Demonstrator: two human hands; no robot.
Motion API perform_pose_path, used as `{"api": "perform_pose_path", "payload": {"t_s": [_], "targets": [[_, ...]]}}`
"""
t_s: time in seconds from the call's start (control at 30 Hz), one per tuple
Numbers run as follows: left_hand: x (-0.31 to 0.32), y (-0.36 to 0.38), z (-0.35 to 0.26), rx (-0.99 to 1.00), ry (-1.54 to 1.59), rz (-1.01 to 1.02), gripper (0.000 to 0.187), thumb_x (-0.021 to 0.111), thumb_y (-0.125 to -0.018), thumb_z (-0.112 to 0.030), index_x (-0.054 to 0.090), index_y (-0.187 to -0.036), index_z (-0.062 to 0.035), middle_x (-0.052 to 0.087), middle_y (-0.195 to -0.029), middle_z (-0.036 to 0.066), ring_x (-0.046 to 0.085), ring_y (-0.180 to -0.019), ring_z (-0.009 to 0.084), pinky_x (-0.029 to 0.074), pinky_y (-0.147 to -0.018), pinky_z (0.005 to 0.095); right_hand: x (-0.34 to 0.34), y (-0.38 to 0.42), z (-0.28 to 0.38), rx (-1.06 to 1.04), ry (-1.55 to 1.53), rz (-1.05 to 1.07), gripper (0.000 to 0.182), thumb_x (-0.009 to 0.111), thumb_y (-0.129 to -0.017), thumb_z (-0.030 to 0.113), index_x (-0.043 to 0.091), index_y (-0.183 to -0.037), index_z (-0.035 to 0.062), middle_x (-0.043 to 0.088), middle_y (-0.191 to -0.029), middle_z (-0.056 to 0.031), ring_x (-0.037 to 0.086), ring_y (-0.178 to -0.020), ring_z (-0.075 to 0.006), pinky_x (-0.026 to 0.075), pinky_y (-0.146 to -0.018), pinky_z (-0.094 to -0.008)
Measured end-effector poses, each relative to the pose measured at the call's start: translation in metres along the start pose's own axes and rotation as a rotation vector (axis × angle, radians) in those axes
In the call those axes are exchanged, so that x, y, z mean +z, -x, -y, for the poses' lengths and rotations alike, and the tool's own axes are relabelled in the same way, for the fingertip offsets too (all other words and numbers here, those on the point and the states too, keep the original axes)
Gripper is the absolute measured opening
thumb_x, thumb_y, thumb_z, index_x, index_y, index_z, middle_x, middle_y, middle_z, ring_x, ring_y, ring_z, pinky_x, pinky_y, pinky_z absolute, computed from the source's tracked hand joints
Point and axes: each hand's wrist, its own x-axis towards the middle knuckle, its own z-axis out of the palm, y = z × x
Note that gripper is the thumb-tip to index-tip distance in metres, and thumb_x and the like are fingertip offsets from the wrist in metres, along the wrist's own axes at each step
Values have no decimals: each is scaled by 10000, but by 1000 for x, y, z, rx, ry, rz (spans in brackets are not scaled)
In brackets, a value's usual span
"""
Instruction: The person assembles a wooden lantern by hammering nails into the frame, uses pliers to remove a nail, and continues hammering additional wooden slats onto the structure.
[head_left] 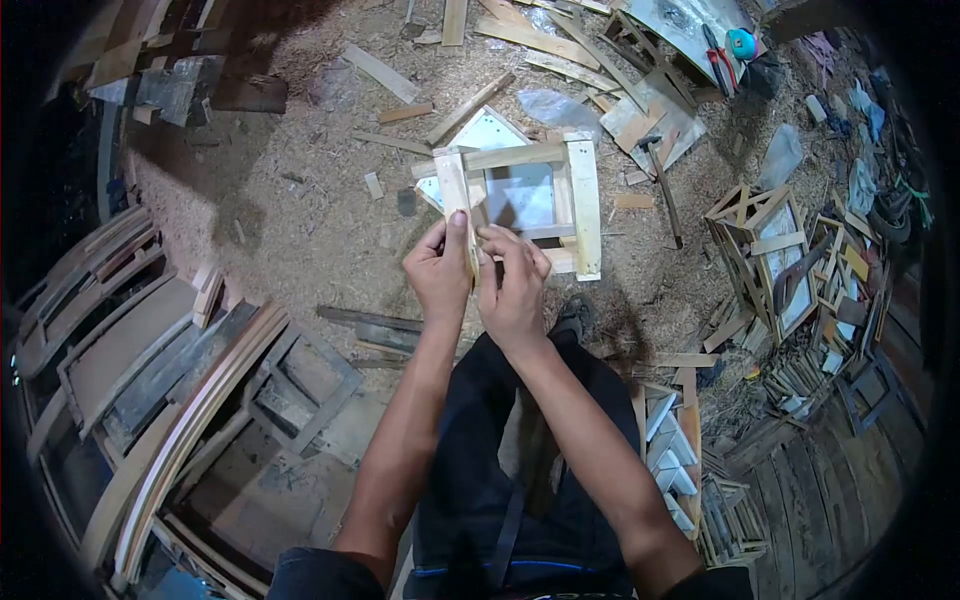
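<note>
A small wooden frame [585, 205] of pale slats stands in front of me, over a white panel [489, 130] with dark specks. My left hand [440, 275] is closed on the near end of the frame's left slat, its thumb lying along the top. Close beside it, my right hand [513, 290] has its fingers bent and pinched at the other side of that same slat. Whether a small piece sits between the right fingertips is hidden.
A hammer [662, 190] lies on the sawdust-covered ground to the right. Farther back are red-handled pliers [718, 62] and a teal tape measure [741, 44]. Wooden frames [780, 255] and scraps pile up at right. Curved boards and old frames [300, 385] are stacked at left.
</note>
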Motion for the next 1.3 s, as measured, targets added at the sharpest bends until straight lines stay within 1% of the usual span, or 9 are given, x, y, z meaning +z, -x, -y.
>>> {"api": "perform_pose_path", "payload": {"t_s": [0.13,0.2,0.53,0.8,0.87,1.0,1.07,1.13,1.3], "targets": [[-2,0,2,-2,1,10,265,663,-976,-184,726,-1025,68,691,-857,21,573,-737,42,478,-625,200,1,1,-1,6,-9,-8,117,579,-933,90,578,-1042,47,670,-1124,-127,613,-1153,-288,358,-1038,-458],[0,2,2,34,1,-20,259,674,-970,-184,724,-972,70,648,-811,-25,512,-711,23,421,-587,196,2,1,-3,11,-10,-6,124,584,-930,83,575,-1049,49,671,-1131,-122,616,-1155,-285,357,-1038,-449],[0,2,-3,41,-40,-7,254,658,-981,-178,723,-1002,67,657,-835,-21,532,-736,29,445,-608,198,7,5,-3,3,22,-28,172,599,-907,51,559,-1074,54,664,-1160,-124,613,-1171,-292,330,-1049,-444],[-4,-1,-4,-14,-11,47,247,698,-950,-190,730,-951,55,651,-764,-26,508,-660,19,418,-553,209,-2,0,-2,-25,-12,30,139,592,-910,34,574,-1046,52,669,-1167,-128,606,-1188,-275,325,-1057,-436],[5,-1,-6,16,98,0,251,712,-939,-199,734,-912,50,646,-727,-25,511,-636,18,419,-542,210,-4,5,-4,-64,16,40,141,594,-912,37,572,-1050,51,668,-1170,-132,606,-1189,-280,323,-1058,-434],[0,-2,-8,64,-71,0,295,699,-949,-237,729,-949,56,667,-740,-1,541,-639,31,444,-559,213,0,4,-13,-187,72,11,160,605,-916,51,565,-1070,37,660,-1183,-157,600,-1188,-307,323,-1042,-437],[-4,-2,0,51,106,132,276,667,-972,-206,722,-1002,63,675,-806,3,555,-695,30,459,-607,202,2,3,-17,-251,93,-5,171,605,-915,50,560,-1079,31,652,-1195,-156,597,-1179,-308,322,-1033,-438],[-8,-9,11,154,171,167,278,654,-978,-195,706,-1044,69,693,-861,20,589,-724,41,485,-633,206,3,5,-19,-265,130,-1,180,603,-916,50,555,-1089,33,644,-1205,-157,589,-1180,-307,316,-1033,-431],[-19,-25,23,262,126,324,284,647,-979,-189,694,-1092,68,698,-915,32,608,-775,49,500,-669,210,7,5,-27,-442,156,-95,150,576,-945,77,549,-1084,30,650,-1093,-135,605,-1057,-303,332,-983,-445]]}}
